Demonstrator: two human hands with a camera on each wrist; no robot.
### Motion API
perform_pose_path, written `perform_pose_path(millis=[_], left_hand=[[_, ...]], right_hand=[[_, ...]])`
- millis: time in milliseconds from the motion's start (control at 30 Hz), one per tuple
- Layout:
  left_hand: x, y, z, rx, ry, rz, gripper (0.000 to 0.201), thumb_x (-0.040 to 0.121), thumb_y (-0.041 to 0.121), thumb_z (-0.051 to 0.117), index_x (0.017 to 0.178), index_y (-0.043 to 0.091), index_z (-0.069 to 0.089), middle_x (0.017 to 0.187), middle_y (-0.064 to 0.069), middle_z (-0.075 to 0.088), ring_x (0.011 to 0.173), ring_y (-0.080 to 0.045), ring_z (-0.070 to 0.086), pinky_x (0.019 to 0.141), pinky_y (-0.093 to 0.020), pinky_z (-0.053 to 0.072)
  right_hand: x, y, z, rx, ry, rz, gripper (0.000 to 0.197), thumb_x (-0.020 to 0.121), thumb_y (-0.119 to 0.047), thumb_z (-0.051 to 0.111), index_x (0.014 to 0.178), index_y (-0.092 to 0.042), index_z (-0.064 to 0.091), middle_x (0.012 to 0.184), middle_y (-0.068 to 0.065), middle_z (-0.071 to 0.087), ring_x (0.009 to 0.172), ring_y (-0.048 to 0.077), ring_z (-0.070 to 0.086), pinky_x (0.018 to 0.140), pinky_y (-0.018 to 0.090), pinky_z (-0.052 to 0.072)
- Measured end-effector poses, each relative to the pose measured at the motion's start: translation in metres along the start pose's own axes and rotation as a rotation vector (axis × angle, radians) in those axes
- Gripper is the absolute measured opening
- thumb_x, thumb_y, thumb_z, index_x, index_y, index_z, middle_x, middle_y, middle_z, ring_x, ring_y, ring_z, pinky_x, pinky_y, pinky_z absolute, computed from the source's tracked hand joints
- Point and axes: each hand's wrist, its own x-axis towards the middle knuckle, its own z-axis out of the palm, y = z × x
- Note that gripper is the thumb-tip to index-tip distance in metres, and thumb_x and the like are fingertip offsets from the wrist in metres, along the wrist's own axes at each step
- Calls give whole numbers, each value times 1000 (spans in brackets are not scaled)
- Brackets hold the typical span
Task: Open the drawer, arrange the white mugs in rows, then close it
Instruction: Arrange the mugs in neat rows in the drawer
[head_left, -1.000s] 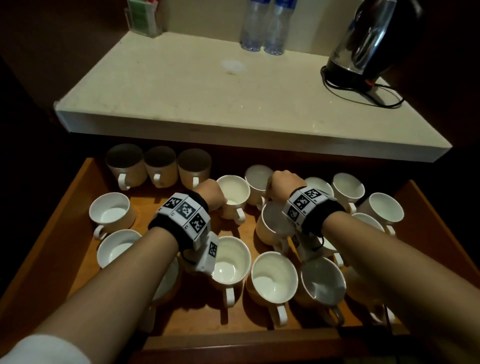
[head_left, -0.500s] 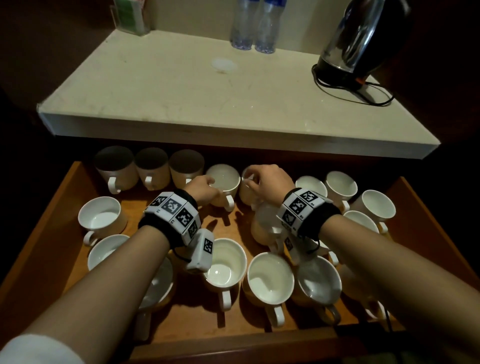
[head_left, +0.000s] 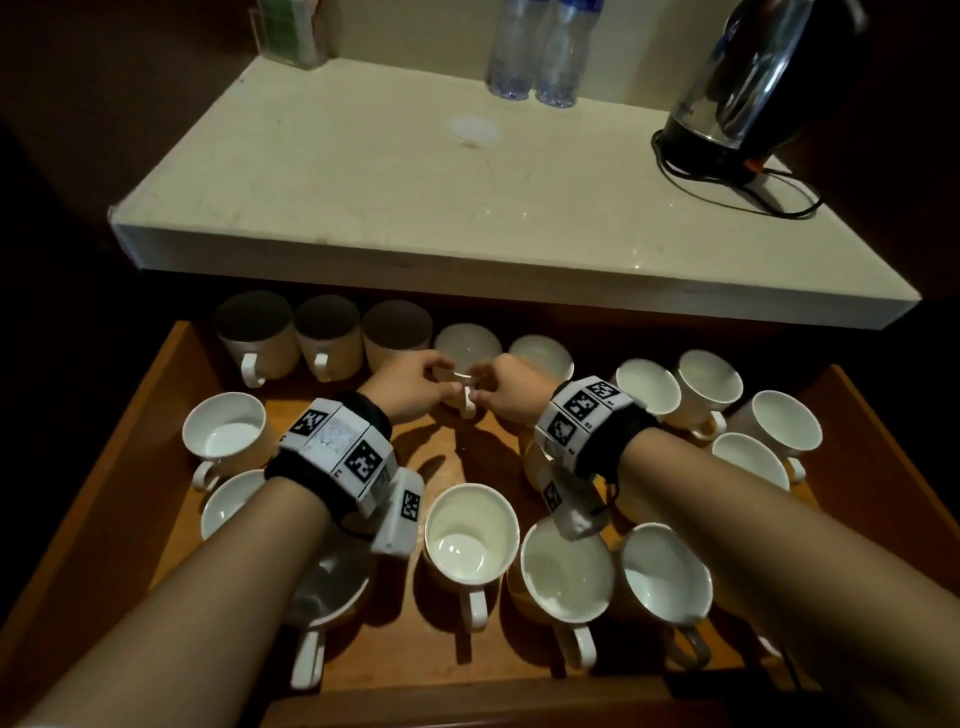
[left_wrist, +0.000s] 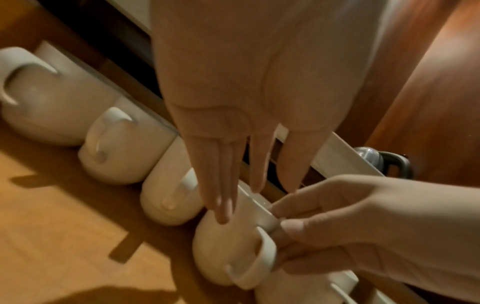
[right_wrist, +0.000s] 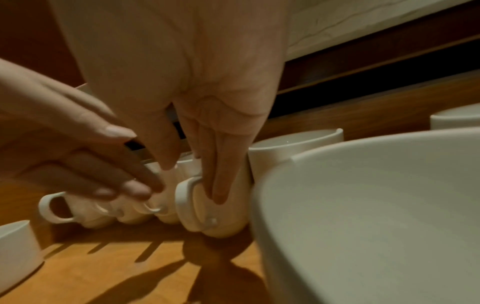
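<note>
The wooden drawer (head_left: 467, 457) stands open and holds several white mugs. Three mugs (head_left: 327, 338) line its back wall at the left. A fourth white mug (head_left: 467, 340) (left_wrist: 221, 246) (right_wrist: 228, 222) stands just to their right, its handle toward me. My left hand (head_left: 413, 384) (left_wrist: 246, 197) pinches its left rim. My right hand (head_left: 506, 397) (right_wrist: 197, 174) pinches its right side, its fingers lying beside the handle. A fifth mug (head_left: 540, 353) (right_wrist: 293, 144) stands against the right side of the held one.
Loose mugs fill the drawer's left side (head_left: 223, 426), front (head_left: 470, 535) and right (head_left: 779, 421); one rim (right_wrist: 363, 205) sits just under my right wrist. The pale counter (head_left: 415, 182) overhangs the drawer's back and carries a kettle (head_left: 753, 88) and two bottles (head_left: 535, 52).
Both hands carried a mug each toward the drawer's back. The two mugs now stand in the back row beside the first three. My right hand has shifted onto the mug my left hand holds.
</note>
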Motion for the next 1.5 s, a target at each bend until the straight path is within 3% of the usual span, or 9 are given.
perform_pose_path(millis=[100,233,667,833,933,1033,1233,1333,1500], left_hand=[[-1,-4,-1,43,9,-16,40,92,26,57,130,14,52,126,-7,58,109,-23,58,75,-25,44],[1,-8,-1,126,32,-31,42,91,30,58,129,12,54,130,-6,58,120,-20,54,94,-29,43],[-2,-1,-4,132,1,-7,41,93,30,56,129,12,54,127,-7,59,113,-20,56,89,-30,46],[-6,10,1,140,-5,7,42,93,30,54,131,12,52,128,-8,58,113,-24,57,85,-31,45],[-7,22,6,117,-25,9,42,93,31,54,132,14,51,129,-7,57,113,-22,57,83,-31,45],[-4,36,10,120,-36,39,42,93,32,56,131,14,53,130,-6,58,115,-20,57,89,-30,47],[6,58,29,73,-31,62,44,91,31,58,130,11,53,129,-9,59,116,-23,57,100,-34,46],[11,59,40,73,-29,34,44,91,31,58,129,10,54,127,-10,59,115,-24,58,101,-37,46],[15,49,45,15,-24,-25,35,91,26,58,122,9,59,121,-8,63,110,-21,60,97,-35,49]], right_hand=[[4,-3,-4,-11,20,17,33,93,-21,55,122,-5,59,119,13,65,112,26,59,80,24,40],[7,-7,-7,0,26,43,38,93,-22,55,127,-8,56,124,9,63,118,24,57,89,26,42],[3,-16,-1,-20,-21,47,66,92,-18,55,149,-13,21,137,15,52,125,28,51,101,35,44],[-12,7,-21,33,221,85,34,94,-20,52,127,-14,56,121,10,64,113,26,59,97,36,47],[-23,21,-31,113,330,87,24,92,-21,53,111,-14,66,107,9,69,100,25,64,88,36,52],[-30,35,-37,27,252,142,25,92,-23,54,113,-15,65,108,8,68,103,22,63,83,29,48],[-41,49,-33,-117,65,121,31,90,-29,58,119,-18,63,122,11,63,112,25,59,89,33,46],[-41,51,-29,-121,22,97,36,92,-28,56,126,-17,58,126,12,61,117,27,56,92,32,45],[-36,53,-31,-134,19,111,34,93,-26,53,122,-11,63,120,12,65,115,25,57,90,29,44]])
